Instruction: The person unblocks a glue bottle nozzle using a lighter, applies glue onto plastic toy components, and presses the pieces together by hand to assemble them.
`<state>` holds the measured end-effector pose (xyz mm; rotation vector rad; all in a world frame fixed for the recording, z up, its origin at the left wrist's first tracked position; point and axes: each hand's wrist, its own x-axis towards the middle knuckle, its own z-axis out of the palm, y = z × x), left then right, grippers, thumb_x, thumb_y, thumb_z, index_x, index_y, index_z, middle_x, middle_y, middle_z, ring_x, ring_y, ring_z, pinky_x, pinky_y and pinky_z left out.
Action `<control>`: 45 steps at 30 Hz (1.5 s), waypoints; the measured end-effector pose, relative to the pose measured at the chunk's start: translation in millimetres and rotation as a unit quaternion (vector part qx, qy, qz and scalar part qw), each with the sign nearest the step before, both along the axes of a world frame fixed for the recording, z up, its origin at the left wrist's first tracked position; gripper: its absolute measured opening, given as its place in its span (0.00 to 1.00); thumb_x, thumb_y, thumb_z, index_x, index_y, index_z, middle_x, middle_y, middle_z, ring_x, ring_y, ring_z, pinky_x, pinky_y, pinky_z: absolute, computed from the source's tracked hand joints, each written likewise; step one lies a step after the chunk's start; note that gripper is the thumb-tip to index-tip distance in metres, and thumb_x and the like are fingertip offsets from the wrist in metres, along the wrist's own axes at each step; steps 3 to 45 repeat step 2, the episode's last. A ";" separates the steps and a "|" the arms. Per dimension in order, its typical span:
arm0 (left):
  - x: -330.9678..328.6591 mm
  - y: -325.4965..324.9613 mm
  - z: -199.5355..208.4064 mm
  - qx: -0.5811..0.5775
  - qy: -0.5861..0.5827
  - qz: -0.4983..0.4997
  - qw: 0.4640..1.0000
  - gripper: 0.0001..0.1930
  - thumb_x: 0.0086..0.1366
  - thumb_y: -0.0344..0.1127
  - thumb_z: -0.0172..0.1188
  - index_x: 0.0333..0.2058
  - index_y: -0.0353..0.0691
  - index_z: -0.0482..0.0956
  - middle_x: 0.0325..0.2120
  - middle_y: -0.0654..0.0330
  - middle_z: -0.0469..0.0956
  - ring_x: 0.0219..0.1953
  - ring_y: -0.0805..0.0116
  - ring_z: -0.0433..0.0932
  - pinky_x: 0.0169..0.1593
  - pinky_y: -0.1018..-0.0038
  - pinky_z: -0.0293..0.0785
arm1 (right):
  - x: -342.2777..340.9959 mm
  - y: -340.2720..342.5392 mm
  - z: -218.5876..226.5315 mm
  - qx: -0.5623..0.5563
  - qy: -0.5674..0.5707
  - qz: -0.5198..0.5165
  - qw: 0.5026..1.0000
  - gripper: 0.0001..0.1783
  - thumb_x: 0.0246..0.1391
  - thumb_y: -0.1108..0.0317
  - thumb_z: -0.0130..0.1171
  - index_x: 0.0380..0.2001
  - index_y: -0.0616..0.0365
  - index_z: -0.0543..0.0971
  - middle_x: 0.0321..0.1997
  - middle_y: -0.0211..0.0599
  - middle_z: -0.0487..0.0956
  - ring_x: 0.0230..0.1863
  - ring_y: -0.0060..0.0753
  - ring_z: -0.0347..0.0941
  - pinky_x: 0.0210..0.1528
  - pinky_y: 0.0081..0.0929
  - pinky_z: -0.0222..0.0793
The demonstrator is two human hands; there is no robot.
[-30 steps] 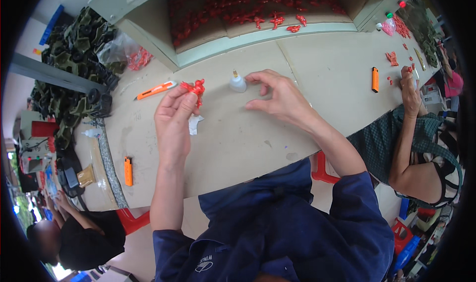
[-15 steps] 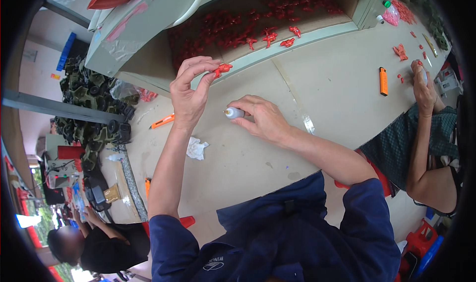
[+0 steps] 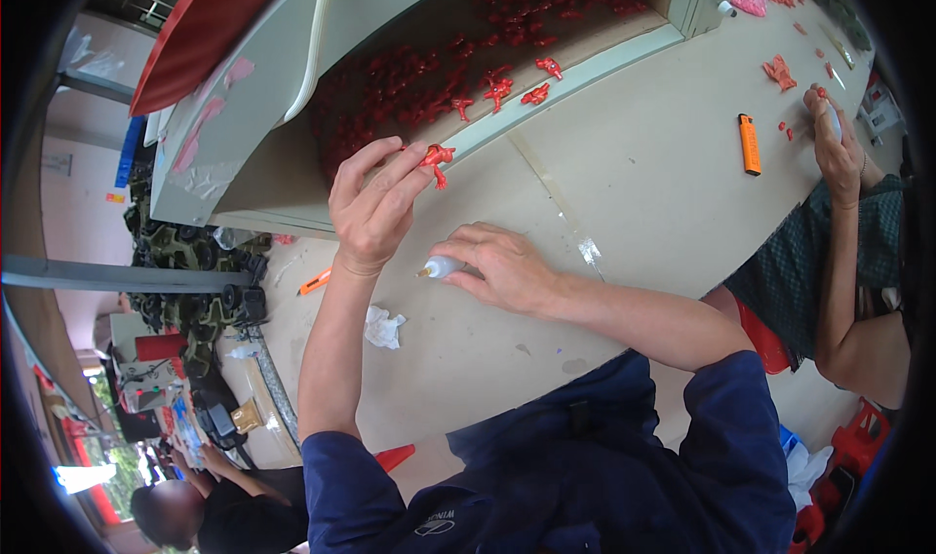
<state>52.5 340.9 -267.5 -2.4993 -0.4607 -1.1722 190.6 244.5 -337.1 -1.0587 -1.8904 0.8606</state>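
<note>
My left hand (image 3: 375,198) is raised by the front lip of the box, closed on a small red plastic figure (image 3: 441,156) pinched between thumb and fingers. Below and to the right, my right hand (image 3: 507,267) wraps round a small white squeeze bottle (image 3: 442,267) with a narrow brownish tip, which points left over the table. Several similar red figures (image 3: 497,88) rest along the box's front ledge, and a heap of them (image 3: 409,76) fills its inside. A crumpled white tissue (image 3: 384,328) lies on the table near my left forearm.
The pale table (image 3: 624,193) carries an orange cutter (image 3: 314,281) at left and an orange lighter-shaped object (image 3: 749,145) at right. A big pale box (image 3: 604,62) stands at the back. At right a co-worker's hand (image 3: 837,150) holds a bottle. Dark green parts (image 3: 185,271) are piled at left.
The view has shifted slightly. In my left hand the red figure has turned, so a limb now hangs down. My right hand and its bottle are a little lower and further left.
</note>
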 end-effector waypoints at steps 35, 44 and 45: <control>3.2 1.2 2.9 0.013 0.001 -0.007 1.000 0.10 0.41 0.22 0.62 0.26 0.41 0.78 0.32 0.62 0.79 0.36 0.61 0.75 0.35 0.73 0.72 | 1.5 -0.3 -1.1 0.006 -0.004 0.011 1.000 0.15 0.44 0.68 0.58 0.39 0.54 0.75 0.37 0.37 0.73 0.41 0.38 0.69 0.44 0.31 0.65; 3.2 1.2 2.9 0.013 0.001 -0.007 1.000 0.10 0.41 0.22 0.62 0.26 0.41 0.78 0.32 0.62 0.79 0.36 0.61 0.75 0.35 0.73 0.72 | 1.5 -0.3 -1.1 0.006 -0.004 0.011 1.000 0.15 0.44 0.68 0.58 0.39 0.54 0.75 0.37 0.37 0.73 0.41 0.38 0.69 0.44 0.31 0.65; 3.2 1.2 2.9 0.013 0.001 -0.007 1.000 0.10 0.41 0.22 0.62 0.26 0.41 0.78 0.32 0.62 0.79 0.36 0.61 0.75 0.35 0.73 0.72 | 1.5 -0.3 -1.1 0.006 -0.004 0.011 1.000 0.15 0.44 0.68 0.58 0.39 0.54 0.75 0.37 0.37 0.73 0.41 0.38 0.69 0.44 0.31 0.65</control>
